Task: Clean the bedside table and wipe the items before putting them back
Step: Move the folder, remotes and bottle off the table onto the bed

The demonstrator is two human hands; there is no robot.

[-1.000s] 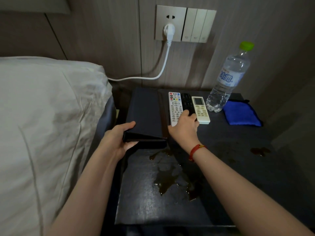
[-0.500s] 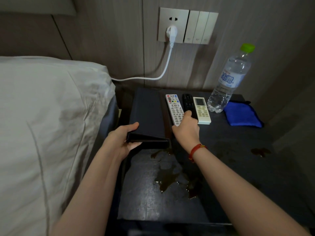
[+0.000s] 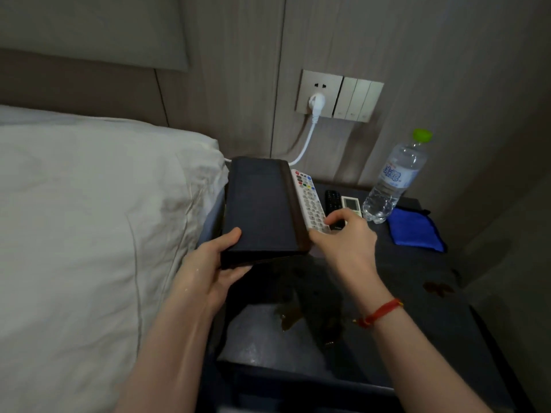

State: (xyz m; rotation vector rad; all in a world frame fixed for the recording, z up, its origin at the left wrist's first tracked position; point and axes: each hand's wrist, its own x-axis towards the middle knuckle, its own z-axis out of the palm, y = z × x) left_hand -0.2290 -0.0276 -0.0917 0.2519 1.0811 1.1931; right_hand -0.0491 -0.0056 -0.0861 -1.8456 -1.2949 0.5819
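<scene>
Lifted off the bedside table (image 3: 417,293) since the earlier frames: dark folder (image 3: 262,210), now held up at a tilt over the table's left rear part, far end toward the wall. Left hand (image 3: 214,263) grasping its near left corner, thumb on the top face, fingers curled underneath. Also raised since then: white remote (image 3: 308,201), lying along the folder's right edge and touching it, coloured buttons at the far end. Right hand (image 3: 346,236) grasping the remote's near end, thumb out toward the folder, fingers bent over the keys. Red string bracelet (image 3: 381,311) round the right wrist.

Just right of the white remote, on the table: black remote (image 3: 332,199), then small white remote with a screen (image 3: 350,202), both partly hidden by the right hand's fingers. Further right: upright clear water bottle (image 3: 393,177) with green cap, just beside the screen remote. Blue cloth (image 3: 414,228) flat near the bottle's base, toward the right rear corner. Brown liquid spill (image 3: 293,318) on the tabletop below the forearms; smaller brown spot (image 3: 438,289) near the right edge.

Left of the table: white pillow (image 3: 89,219). On the wall behind: socket panel (image 3: 322,93) with a white plug (image 3: 316,104), cable dropping behind the folder, and a row of switches (image 3: 357,99) beside it.
</scene>
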